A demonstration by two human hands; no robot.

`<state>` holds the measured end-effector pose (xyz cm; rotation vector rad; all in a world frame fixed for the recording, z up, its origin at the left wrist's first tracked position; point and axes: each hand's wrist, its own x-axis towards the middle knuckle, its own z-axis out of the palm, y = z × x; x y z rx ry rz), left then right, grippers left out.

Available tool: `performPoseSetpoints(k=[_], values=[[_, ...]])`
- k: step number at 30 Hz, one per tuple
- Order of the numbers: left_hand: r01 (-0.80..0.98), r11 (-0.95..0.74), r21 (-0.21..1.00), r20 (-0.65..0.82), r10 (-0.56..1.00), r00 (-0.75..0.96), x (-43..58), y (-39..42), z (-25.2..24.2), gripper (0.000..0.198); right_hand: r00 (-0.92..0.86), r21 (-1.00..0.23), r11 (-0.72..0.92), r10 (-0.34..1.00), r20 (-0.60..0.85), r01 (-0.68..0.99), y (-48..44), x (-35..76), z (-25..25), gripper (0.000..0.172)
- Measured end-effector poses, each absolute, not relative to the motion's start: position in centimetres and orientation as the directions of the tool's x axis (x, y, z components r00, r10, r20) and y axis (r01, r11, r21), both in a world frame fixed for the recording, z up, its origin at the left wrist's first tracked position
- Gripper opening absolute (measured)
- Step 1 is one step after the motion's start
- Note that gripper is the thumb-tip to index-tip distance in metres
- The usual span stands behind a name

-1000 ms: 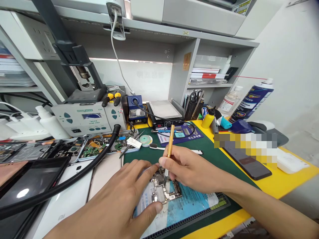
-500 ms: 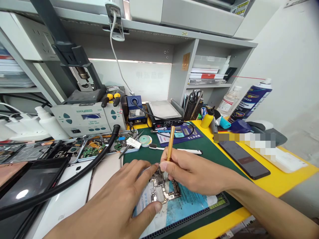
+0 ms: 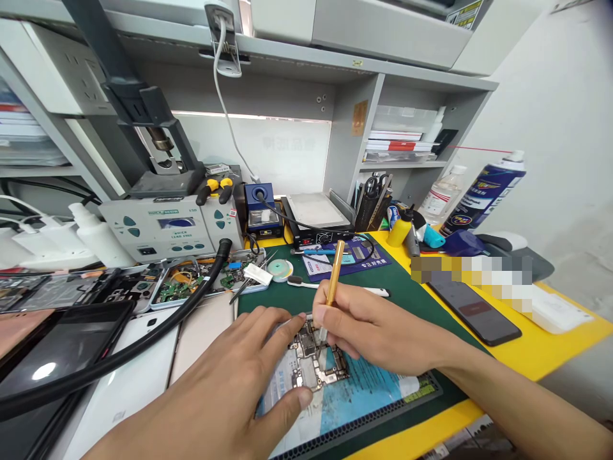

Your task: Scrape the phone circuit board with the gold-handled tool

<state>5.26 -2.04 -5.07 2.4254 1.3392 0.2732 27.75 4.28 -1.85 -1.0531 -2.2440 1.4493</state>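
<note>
A phone circuit board (image 3: 306, 367) lies on a blue-and-white printed mat (image 3: 368, 390). My left hand (image 3: 239, 364) grips it across its edges: the index fingertip rests at the far edge and the thumb by the near left side. My right hand (image 3: 368, 322) is closed around a gold pen-shaped brush (image 3: 336, 271) in a pencil grip. Its pale tip points down at the upper part of the board. My right fingers partly cover the far right of the board, so whether the tip touches it is hard to tell.
A black hose (image 3: 191, 322) crosses the left side over several phones. Behind the hands lie a white toothbrush (image 3: 345, 287) and a solder reel (image 3: 280, 270). A hot air station (image 3: 167, 227) stands at the back left, a phone (image 3: 472, 306) at right.
My right hand has shifted slightly right with the brush, and the brush leans more to the right. More of the board shows under it. My left hand keeps its place.
</note>
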Motion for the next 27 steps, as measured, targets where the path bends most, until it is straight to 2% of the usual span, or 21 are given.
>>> performPoseSetpoints(k=[6, 17, 27], values=[[0.770, -0.512, 0.380, 0.055, 0.844, 0.534, 5.31, -2.10, -5.03, 0.052, -0.643, -0.897, 0.153, 0.747, -0.170, 0.414, 4.32, 27.41, -2.45, 0.026], [0.780, -0.487, 0.392, 0.018, 0.852, 0.523, 5.05, -2.11, -5.42, 0.052, -0.641, -0.850, 0.266, 0.760, -0.106, 0.455, 4.41, 27.29, -2.53, 0.027], [0.799, -0.493, 0.343, 0.042, 0.858, 0.512, 5.29, -2.11, -5.26, 0.062, -0.609, -0.919, 0.103, 0.776, -0.165, 0.380, 4.66, 27.19, -2.77, 0.025]])
